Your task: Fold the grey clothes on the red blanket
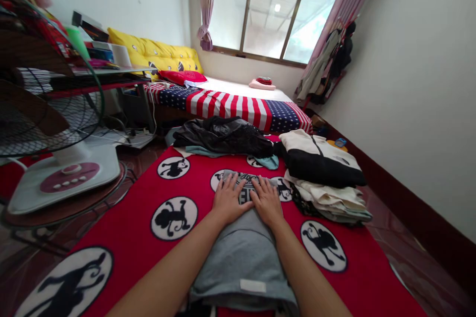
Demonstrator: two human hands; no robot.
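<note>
Pressing my left hand [227, 199] and right hand [267, 201] flat, fingers spread and gripping nothing, on the grey shirt [243, 252] lying mid-blanket [130, 228], a folded stack [327, 183] near the blanket's right edge.

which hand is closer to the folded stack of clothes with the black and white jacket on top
Right. The right hand lies flat on the grey shirt just beside the folded stack; the left hand rests one hand farther away.
</note>
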